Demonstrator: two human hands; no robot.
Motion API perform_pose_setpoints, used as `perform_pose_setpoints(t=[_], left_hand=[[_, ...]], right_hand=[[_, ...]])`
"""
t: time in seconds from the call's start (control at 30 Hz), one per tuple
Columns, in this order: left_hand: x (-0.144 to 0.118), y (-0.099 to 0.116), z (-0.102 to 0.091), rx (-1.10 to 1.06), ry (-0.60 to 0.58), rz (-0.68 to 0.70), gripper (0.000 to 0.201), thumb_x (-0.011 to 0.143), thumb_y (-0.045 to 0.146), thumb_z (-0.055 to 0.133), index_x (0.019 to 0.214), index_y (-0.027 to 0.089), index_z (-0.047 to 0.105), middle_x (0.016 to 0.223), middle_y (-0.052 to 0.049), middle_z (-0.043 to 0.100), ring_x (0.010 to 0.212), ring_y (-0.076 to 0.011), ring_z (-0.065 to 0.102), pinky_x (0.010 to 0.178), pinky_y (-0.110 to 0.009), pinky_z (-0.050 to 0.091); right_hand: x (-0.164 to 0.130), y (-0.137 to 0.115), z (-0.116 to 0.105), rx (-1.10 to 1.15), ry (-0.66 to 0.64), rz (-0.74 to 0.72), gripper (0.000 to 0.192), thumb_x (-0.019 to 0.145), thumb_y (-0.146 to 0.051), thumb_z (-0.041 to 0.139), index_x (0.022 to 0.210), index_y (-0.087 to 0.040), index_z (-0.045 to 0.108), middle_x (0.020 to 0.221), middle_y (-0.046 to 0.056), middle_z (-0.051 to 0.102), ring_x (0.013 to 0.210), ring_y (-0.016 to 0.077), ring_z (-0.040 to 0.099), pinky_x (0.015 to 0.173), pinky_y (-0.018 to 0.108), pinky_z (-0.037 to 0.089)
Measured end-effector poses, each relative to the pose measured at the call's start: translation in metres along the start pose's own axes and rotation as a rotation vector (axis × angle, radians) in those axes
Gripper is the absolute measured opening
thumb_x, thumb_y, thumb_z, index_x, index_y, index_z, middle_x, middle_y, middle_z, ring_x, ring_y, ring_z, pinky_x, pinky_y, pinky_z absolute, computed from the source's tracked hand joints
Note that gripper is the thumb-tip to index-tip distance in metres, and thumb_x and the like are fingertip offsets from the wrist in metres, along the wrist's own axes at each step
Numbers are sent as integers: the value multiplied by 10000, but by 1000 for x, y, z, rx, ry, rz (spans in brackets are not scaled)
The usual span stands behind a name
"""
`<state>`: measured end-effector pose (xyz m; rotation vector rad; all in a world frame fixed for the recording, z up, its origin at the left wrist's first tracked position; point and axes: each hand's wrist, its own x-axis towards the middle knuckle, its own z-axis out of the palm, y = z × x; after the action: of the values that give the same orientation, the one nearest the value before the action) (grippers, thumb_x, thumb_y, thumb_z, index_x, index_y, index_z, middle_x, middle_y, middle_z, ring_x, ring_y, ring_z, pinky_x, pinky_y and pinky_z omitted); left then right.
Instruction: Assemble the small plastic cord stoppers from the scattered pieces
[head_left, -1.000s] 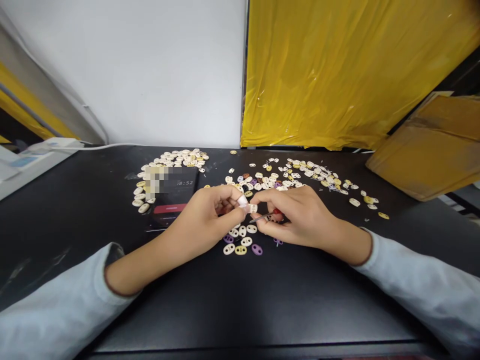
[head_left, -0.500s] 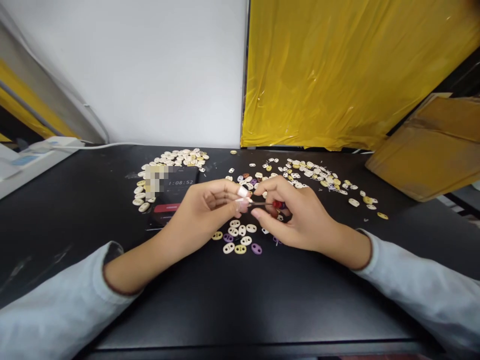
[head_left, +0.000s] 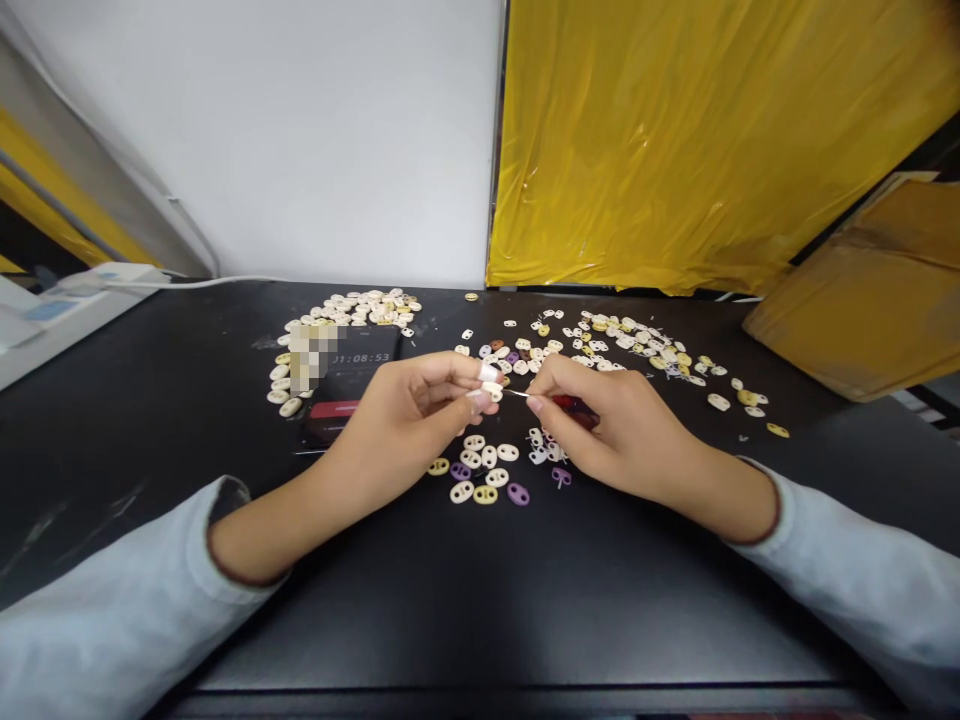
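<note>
With the cream piece (head_left: 492, 392) marking the clock's centre, a white unit (head_left: 82, 312) is sitting toward nine o'clock on the black tabletop (head_left: 480, 600). A heap of pale oval pieces (head_left: 352, 308) is spreading around ten o'clock, partly bordering a phone (head_left: 352, 378) that is displaying digits at nine. The left hand (head_left: 420, 405), also at nine, is pinching the cream piece between thumb and index finger, a white wrap (head_left: 491, 371) covering that finger's tip. White, yellow and purple pieces (head_left: 496, 478) are lying at six. The right hand (head_left: 619, 420), at three, is gripping a red-handled tool (head_left: 576, 409); its thin shaft is reaching the cream piece's edge. More pieces (head_left: 645, 340) are scattering between two and three, and a cardboard box (head_left: 862, 275) is resting beyond them.
</note>
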<state>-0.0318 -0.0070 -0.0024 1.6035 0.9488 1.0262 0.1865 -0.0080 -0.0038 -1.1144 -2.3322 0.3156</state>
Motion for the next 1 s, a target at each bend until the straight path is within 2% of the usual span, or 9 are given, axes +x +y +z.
perform_pose_setpoints(t=[0.17, 0.33, 0.4, 0.5, 0.63, 0.77, 0.93, 1.0], left_hand=[[-4, -3, 3, -1, -10, 9, 86, 851, 180, 678, 931, 155, 696, 874, -27, 746, 831, -157, 718, 766, -247, 575], [-7, -4, 4, 205, -52, 79, 67, 873, 186, 657, 868, 170, 722, 919, -31, 731, 857, -162, 683, 778, -255, 553], [-7, -4, 5, 177, -48, 57, 65, 867, 184, 660, 870, 163, 721, 904, -34, 728, 843, -164, 684, 766, -257, 556], [-7, -3, 8, 15, -25, -1, 59, 845, 179, 679, 879, 143, 713, 844, -32, 725, 804, -166, 703, 767, -268, 577], [-5, -3, 10, -105, -7, -8, 105, 839, 179, 689, 935, 141, 706, 803, -24, 733, 775, -159, 709, 784, -278, 587], [-4, -4, 9, -64, 19, 4, 147, 848, 204, 685, 980, 143, 704, 831, -34, 733, 786, -169, 701, 776, -294, 582], [-7, -7, 6, 120, 1, 66, 137, 895, 200, 635, 992, 165, 726, 856, -37, 709, 801, -159, 675, 730, -268, 550], [-7, -7, 7, 84, -14, 51, 163, 899, 200, 631, 1037, 162, 709, 891, -46, 712, 823, -163, 682, 750, -271, 554]], right_hand=[[0, -2, -2, -132, -15, -67, 101, 927, -205, 503, 851, -201, 569, 607, -41, 557, 511, 106, 513, 532, 257, 267], [-1, -4, -2, -206, -82, -126, 115, 921, -194, 492, 835, -196, 569, 600, -27, 566, 531, 127, 544, 549, 273, 259], [-1, -4, 1, -160, -83, -103, 121, 929, -197, 482, 847, -196, 570, 593, -29, 564, 521, 127, 540, 549, 270, 261], [-2, -6, 4, -39, -89, -13, 105, 930, -211, 488, 857, -202, 564, 583, -39, 551, 487, 118, 503, 534, 261, 265], [-1, -7, 3, 107, -94, 83, 67, 928, -212, 500, 895, -213, 558, 634, -31, 594, 551, 130, 535, 566, 252, 318], [-1, -7, 1, 125, -87, 100, 62, 940, -213, 497, 908, -219, 550, 666, -32, 601, 580, 129, 539, 596, 252, 346], [-1, -6, 1, 107, -90, 136, 93, 938, -245, 523, 984, -226, 602, 624, -51, 576, 554, 121, 524, 581, 247, 346], [-1, -7, 2, 130, -70, 150, 121, 937, -299, 557, 1010, -229, 624, 611, -57, 576, 539, 114, 515, 575, 243, 353]])
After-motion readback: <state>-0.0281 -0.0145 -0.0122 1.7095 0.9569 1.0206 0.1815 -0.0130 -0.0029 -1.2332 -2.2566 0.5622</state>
